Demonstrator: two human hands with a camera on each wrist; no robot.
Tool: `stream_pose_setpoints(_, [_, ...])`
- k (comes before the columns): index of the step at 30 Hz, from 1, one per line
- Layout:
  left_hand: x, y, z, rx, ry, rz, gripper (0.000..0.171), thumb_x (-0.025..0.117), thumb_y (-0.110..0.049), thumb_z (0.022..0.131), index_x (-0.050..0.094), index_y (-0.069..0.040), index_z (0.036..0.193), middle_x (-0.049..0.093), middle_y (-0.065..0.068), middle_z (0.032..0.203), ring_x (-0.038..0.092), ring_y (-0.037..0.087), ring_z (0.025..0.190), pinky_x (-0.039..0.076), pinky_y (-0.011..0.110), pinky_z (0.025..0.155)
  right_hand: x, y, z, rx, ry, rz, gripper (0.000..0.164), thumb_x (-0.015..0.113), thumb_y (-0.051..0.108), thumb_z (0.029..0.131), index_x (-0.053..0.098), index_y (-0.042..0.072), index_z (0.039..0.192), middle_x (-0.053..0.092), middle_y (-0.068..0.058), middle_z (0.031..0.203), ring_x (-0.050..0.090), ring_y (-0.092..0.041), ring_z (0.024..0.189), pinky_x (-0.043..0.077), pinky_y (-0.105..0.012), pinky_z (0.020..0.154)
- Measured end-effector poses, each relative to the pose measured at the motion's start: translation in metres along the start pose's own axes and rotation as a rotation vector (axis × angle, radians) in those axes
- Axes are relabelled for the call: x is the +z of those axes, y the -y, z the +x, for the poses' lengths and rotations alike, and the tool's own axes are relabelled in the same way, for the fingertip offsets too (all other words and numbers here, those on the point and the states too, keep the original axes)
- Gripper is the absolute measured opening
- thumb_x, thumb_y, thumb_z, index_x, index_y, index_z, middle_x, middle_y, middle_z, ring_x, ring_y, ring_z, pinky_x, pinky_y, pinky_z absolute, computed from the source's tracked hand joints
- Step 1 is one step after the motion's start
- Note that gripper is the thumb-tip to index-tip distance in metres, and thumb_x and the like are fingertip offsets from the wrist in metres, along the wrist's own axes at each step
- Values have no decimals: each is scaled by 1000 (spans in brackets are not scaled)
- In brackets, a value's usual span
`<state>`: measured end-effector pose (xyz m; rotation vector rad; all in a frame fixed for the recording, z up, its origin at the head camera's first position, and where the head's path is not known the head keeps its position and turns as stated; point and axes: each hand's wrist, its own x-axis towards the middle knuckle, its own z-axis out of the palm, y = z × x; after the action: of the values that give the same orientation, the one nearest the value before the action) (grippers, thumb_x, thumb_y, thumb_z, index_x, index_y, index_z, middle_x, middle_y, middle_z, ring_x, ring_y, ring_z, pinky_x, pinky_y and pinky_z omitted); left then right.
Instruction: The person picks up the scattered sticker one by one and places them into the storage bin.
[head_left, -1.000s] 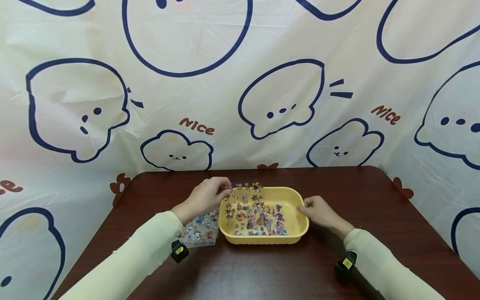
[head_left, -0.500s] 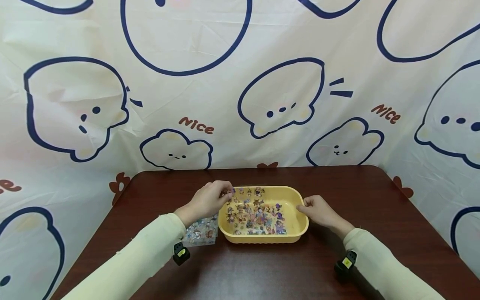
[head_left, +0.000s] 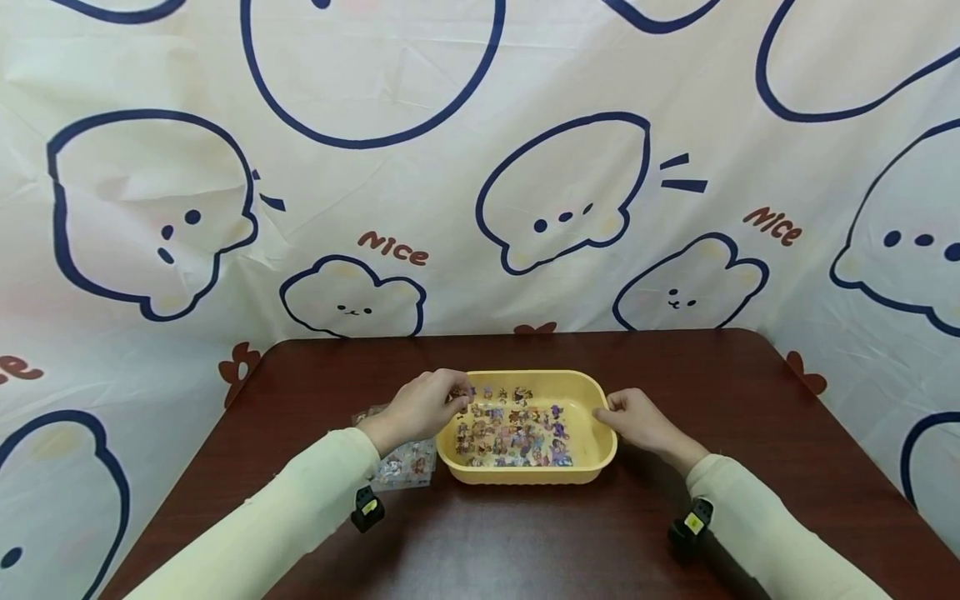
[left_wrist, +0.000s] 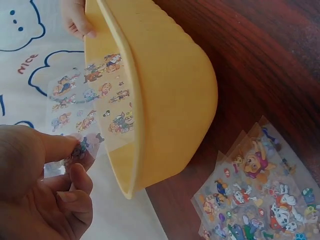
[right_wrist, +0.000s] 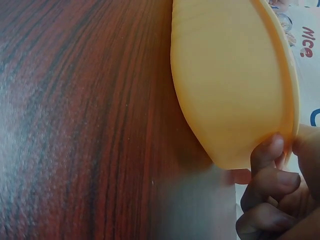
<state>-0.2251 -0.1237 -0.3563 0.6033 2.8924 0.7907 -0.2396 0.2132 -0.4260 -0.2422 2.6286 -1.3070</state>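
Observation:
In the left wrist view, my left hand (left_wrist: 55,175) pinches a clear sticker sheet (left_wrist: 107,92) printed with small cartoon figures between thumb and fingers. The sheet reaches over the rim into a yellow plastic basin (head_left: 525,476). Seen from the head, the left hand (head_left: 422,406) is at the basin's back left rim. Several colourful printed figures (head_left: 517,442) show inside, over the basin's floor. My right hand (head_left: 639,421) grips the right rim, thumb on the inner side; the right wrist view shows its curled fingers (right_wrist: 270,186) against the outer wall.
More clear sticker sheets (left_wrist: 250,195) lie overlapped on the dark wooden table (head_left: 510,542), left of the basin and partly under the left forearm in the head view. A pale cloth (head_left: 450,192) with cartoon outlines hangs behind and at both sides.
My left hand has come down and slightly right, lowering the held sticker sheet into the basin. The right hand keeps its grip on the rim.

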Motion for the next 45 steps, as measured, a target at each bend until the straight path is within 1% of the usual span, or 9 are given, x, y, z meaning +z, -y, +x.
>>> stream_pose_setpoints(4, [2, 1, 0, -10, 10, 7, 11, 60, -11, 101, 71, -12, 100, 72, 1, 91, 57, 11, 65, 44, 29, 59, 0, 1, 0, 2, -2, 1, 31, 59, 13, 99, 52, 6, 70, 46, 4, 56, 43, -8, 49, 35, -22, 46])
stream_pose_setpoints(11, [7, 5, 1, -13, 25, 36, 13, 60, -12, 102, 67, -16, 91, 70, 0, 85, 54, 13, 62, 40, 29, 55, 1, 1, 0, 10, 0, -2, 30, 59, 14, 99, 54, 3, 72, 47, 4, 56, 44, -8, 49, 35, -22, 47])
stream_pose_setpoints(20, [10, 8, 2, 5, 10, 102, 13, 63, -15, 100, 68, -17, 88, 74, 1, 99, 50, 12, 59, 38, 29, 55, 0, 2, -1, 10, 2, 3, 31, 59, 13, 99, 52, 6, 70, 48, 4, 56, 43, -8, 49, 35, -22, 46])
stream_pose_setpoints(26, [11, 10, 3, 16, -20, 127, 17, 64, -14, 99, 66, -16, 83, 71, -2, 89, 49, 12, 59, 36, 27, 53, 1, 3, -2, 15, 1, 1, 31, 59, 14, 99, 52, 6, 71, 48, 4, 57, 44, -8, 50, 35, -22, 47])
stream_pose_setpoints(30, [12, 11, 5, 16, -23, 144, 18, 63, -14, 100, 65, -15, 82, 67, -3, 83, 48, 12, 59, 35, 27, 53, 1, 3, -2, 12, 1, -1, 31, 59, 13, 99, 51, 7, 70, 49, 3, 58, 45, -8, 51, 36, -22, 48])
stream_pose_setpoints(32, [13, 12, 5, 14, -27, 156, 16, 64, -14, 100, 66, -15, 84, 68, -2, 84, 49, 11, 61, 36, 27, 54, 1, 3, -2, 10, 1, -3, 31, 59, 13, 99, 51, 7, 70, 49, 3, 57, 45, -8, 51, 36, -22, 47])
stream_pose_setpoints(36, [15, 13, 6, 8, -43, 187, 5, 67, -11, 96, 71, -13, 98, 74, 2, 97, 60, 11, 69, 45, 28, 57, 1, 3, -2, 11, 0, -2, 31, 59, 13, 99, 52, 6, 70, 49, 3, 57, 44, -8, 50, 35, -22, 47])
stream_pose_setpoints(39, [17, 14, 7, 0, -56, 204, 15, 71, -8, 93, 72, -13, 108, 75, 5, 106, 65, 14, 76, 50, 30, 59, 1, 3, -2, 14, 1, -3, 30, 59, 14, 99, 52, 6, 71, 49, 3, 57, 44, -8, 50, 35, -22, 47])
stream_pose_setpoints(45, [20, 15, 9, -19, -60, 237, 18, 73, -10, 92, 71, -14, 109, 75, 3, 105, 66, 15, 81, 53, 31, 63, 1, 2, -1, 20, 0, -1, 31, 59, 13, 99, 51, 7, 70, 47, 4, 56, 42, -8, 49, 34, -22, 47])
